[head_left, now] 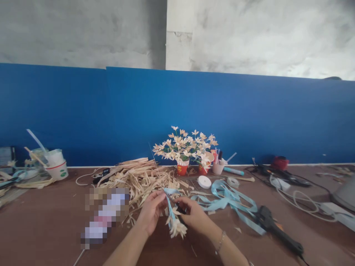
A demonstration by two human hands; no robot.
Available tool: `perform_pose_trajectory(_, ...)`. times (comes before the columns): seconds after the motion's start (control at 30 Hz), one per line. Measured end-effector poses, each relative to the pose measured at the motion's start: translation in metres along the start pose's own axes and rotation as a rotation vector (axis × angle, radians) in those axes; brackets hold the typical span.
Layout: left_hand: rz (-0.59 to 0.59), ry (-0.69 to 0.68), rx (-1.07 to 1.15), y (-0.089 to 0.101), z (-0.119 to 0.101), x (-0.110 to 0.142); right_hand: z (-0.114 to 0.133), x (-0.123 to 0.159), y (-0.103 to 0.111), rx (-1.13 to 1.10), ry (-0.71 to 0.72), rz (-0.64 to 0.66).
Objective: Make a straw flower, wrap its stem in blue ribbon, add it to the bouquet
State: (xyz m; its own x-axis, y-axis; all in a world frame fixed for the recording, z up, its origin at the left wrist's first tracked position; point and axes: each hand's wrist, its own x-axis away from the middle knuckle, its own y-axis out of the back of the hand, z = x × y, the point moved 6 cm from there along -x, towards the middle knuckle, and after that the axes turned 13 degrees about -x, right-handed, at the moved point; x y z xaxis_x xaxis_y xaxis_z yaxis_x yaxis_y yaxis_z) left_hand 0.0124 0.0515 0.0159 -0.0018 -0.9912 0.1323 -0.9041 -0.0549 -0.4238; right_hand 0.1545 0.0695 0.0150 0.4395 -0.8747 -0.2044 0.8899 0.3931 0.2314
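Note:
My left hand (152, 210) and my right hand (193, 214) meet over the brown table (50, 221), both with fingers pinched together. Between them they hold a small straw flower (177, 226) whose pale petals hang downward. A light blue ribbon (169, 201) runs from my left fingertips down along the flower's stem. Just behind my hands lies a heap of dried straw strips (138, 177).
Red cups of finished straw flowers (185, 147) stand by the blue partition (177, 114). Loose blue ribbon (227, 195), tape rolls (204, 181) and a black glue gun (273, 225) lie right. White cables (302, 201) trail far right. A white cup (57, 164) sits left.

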Motion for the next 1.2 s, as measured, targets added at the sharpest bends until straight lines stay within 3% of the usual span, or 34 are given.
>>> perform_pose_trajectory(0.23, 0.056, -0.014, 0.083, -0.003, -0.011, 0.001, 0.005, 0.001, 0.001, -0.01, 0.037, 0.004)
perform_pose_trajectory(0.43, -0.026, 0.088, 0.224, 0.002, 0.0, 0.0, 0.011, 0.001, -0.005, -0.086, 0.063, 0.011)
perform_pose_trajectory(0.7, 0.232, 0.032, 0.123, -0.018, -0.001, 0.009, 0.019, 0.004, -0.013, -0.262, 0.056, 0.038)
perform_pose_trajectory(1.2, 0.223, -0.059, -0.014, -0.013, -0.005, 0.01, 0.034, 0.009, -0.028, -0.449, -0.029, 0.163)
